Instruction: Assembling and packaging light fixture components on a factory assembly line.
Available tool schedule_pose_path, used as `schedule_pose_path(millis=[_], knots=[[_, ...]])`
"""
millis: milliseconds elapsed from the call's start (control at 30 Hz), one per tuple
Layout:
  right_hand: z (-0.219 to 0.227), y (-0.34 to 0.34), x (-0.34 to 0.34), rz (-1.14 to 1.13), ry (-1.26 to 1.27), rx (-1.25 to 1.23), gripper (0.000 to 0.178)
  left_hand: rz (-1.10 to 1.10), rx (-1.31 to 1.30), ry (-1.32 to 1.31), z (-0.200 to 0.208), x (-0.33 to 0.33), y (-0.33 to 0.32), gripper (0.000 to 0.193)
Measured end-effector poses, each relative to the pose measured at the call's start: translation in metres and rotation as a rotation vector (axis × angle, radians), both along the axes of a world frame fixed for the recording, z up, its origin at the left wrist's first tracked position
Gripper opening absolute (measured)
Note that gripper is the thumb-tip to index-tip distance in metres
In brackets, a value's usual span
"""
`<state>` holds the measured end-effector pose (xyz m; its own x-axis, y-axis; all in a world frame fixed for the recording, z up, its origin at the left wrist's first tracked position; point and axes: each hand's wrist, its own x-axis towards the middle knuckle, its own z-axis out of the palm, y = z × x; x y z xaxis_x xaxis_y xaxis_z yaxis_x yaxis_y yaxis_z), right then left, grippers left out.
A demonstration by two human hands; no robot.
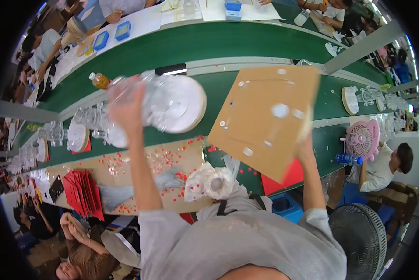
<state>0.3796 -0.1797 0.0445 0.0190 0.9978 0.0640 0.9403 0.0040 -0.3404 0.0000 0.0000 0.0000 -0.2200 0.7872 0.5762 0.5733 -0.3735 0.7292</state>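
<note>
1. Nearest of all, at the lower edge, the person's grey shirt point(237, 242) fills the frame, with both forearms rising from it toward the green surface point(218, 44).
2. Just beyond the chest, a crumpled white plastic bag point(214, 183) lies at the near edge of a brown sheet point(125, 170) strewn with small red bits.
3. Left of that, a fanned stack of red cards point(83, 192) rests on the same sheet.
4. Right of the bag, a red card point(288, 179) shows under the lower corner of the brown board point(265, 116).
5. Higher up, the right hand point(305, 140) has its grip closed on the right edge of the brown board, which is held up, tilted, above the surface; white round studs dot its face.
6. On the other side, the left hand point(127, 109) is raised, its grip closed around a clear plastic piece point(148, 100), blurred, held in the air over the surface.
7. Behind that piece, a round white disc point(186, 105) lies on the surface, seen partly through the clear plastic.
8. Further left, more clear plastic pieces point(85, 119) and white discs stand in a row along the surface.
9. Near them, a small orange bottle point(98, 80) lies on its side.
10. Far right, a pink fan point(362, 139) stands beside a seated person.
11. Farthest away, blue trays point(111, 36) sit on the white strip across the surface, where other people work.
</note>
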Motion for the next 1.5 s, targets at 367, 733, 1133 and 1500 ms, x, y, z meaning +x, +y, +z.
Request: schedule_pose_path(millis=[367, 733, 1133, 1500], knots=[[-0.089, 0.202, -0.161, 0.441, -0.830, -0.284, 0.029, 0.117, 0.548, -0.120, 0.193, -0.175, -0.260, 0.050], [-0.221, 0.238, -0.303, 0.673, -1.022, -0.065, 0.028, -0.093, 0.431, -0.474, 0.156, -0.212, -0.313, 0.043], [-0.070, -0.064, -0.160, 0.011, 1.924, -0.488, 0.067, -0.301, 0.029, -1.080, -0.010, -0.086, -0.204, 0.055], [-0.064, -0.225, -0.008, -0.653, 1.044, 0.100, 0.051, -0.661, -1.068, -1.838, -0.095, 0.085, -0.300, 0.077]])
